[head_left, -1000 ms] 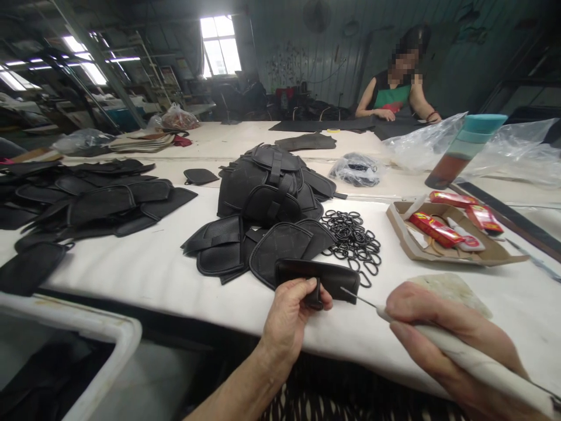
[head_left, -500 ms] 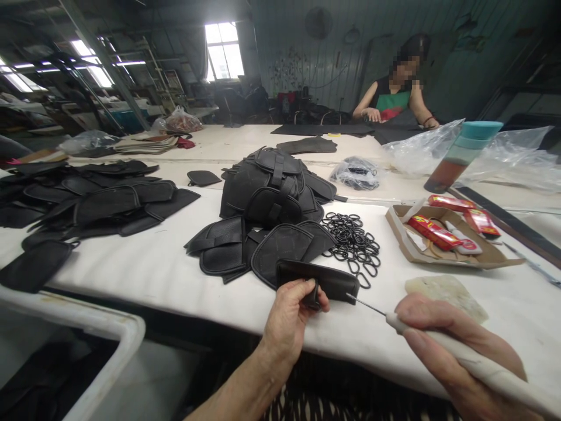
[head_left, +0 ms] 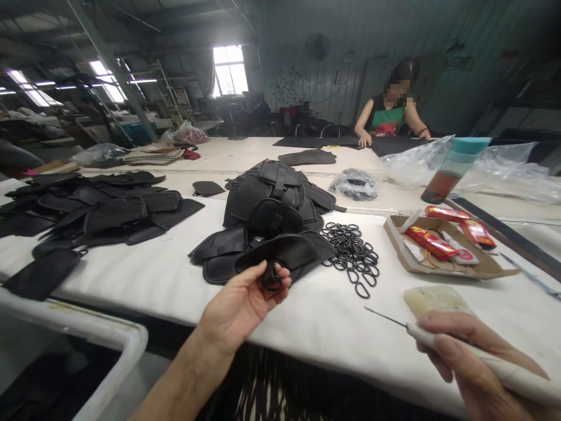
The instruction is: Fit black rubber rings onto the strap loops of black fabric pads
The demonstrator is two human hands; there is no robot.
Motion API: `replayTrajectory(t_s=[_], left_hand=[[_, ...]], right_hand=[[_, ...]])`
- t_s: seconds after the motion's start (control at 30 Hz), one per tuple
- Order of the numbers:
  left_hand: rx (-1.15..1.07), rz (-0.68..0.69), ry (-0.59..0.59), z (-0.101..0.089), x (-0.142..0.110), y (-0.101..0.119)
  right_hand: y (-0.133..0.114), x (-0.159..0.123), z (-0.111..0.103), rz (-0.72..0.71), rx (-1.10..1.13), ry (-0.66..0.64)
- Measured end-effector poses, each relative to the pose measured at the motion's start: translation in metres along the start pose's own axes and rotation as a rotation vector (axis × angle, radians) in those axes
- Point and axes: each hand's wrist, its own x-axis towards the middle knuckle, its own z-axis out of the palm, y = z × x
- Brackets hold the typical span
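My left hand [head_left: 239, 307] is closed, thumb and fingers pinching the curled end of a black leather piece [head_left: 291, 250]. That piece lies low over other black leather pieces at the front of the pile [head_left: 274, 196]. In my right hand [head_left: 477, 356] is an awl [head_left: 464, 351] with a thick pale handle, gripped between thumb and fingers. Its thin metal tip points left over the white table, apart from the leather. Black D-rings [head_left: 353, 248] lie heaped between the pile and the awl. A yellowish block [head_left: 432, 299] sits just behind my right hand.
A shallow cardboard box [head_left: 403, 257] holds red packets and a glue tube. A bottle with a teal lid [head_left: 456, 169] stands behind it. More black pieces [head_left: 114, 213] cover the table's left, above a white bin [head_left: 127, 327]. Across the table, a person [head_left: 390, 117] handles black material.
My left hand has moved left with the leather piece, whose far end has come away from the awl tip. My right hand with the awl has shifted slightly right and down.
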Motion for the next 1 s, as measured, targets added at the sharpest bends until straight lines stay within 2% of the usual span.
replayTrajectory(t_s=[0.13,0.23,0.3,0.37,0.4,0.43,0.47,0.53,0.63,0.7,0.73,0.8,0.87,0.93,1.0], left_hand=[[0.086,0.173,0.056,-0.017,0.011,0.068],[0.184,0.446,0.215,-0.027,0.024,0.139],[0.200,0.588,0.271,-0.033,0.030,0.184],[0.259,0.679,0.306,-0.037,0.037,0.212],[0.346,0.688,0.314,-0.039,0.041,0.215],[0.574,0.686,0.296,-0.041,0.047,0.210],[0.701,0.669,0.263,-0.041,0.053,0.197],[0.839,0.626,0.184,-0.039,0.066,0.152],[1.055,0.626,-0.007,-0.029,0.077,0.070],[1.182,0.650,-0.147,-0.020,0.076,0.032],[1.240,0.659,-0.222,-0.016,0.072,0.020],[1.479,0.687,-0.375,-0.011,0.064,0.012],[1.834,0.708,-0.462,-0.012,0.056,0.016],[2.146,0.703,-0.435,-0.019,0.052,0.022],[2.268,0.656,-0.381,-0.029,0.051,0.027]], right_hand=[[0.010,-0.001,0.001,0.013,-0.078,-0.078],[0.016,0.000,0.003,0.002,-0.104,-0.092],[0.018,0.001,0.004,0.017,-0.101,-0.108],[0.020,0.000,0.007,0.048,-0.089,-0.121],[0.021,0.000,0.009,0.064,-0.079,-0.124],[0.020,-0.001,0.012,0.077,-0.069,-0.126],[0.018,0.000,0.016,0.087,-0.054,-0.116],[0.013,0.002,0.024,0.089,-0.018,-0.057],[0.003,0.006,0.036,0.072,-0.012,0.077],[0.000,0.008,0.041,0.054,-0.060,0.108],[0.000,0.008,0.042,0.038,-0.083,0.098],[0.005,0.006,0.044,-0.011,-0.099,0.040],[0.014,0.004,0.045,-0.074,-0.087,-0.033],[0.024,0.003,0.046,-0.134,-0.103,-0.089],[0.030,0.006,0.048,-0.196,-0.191,-0.102]])
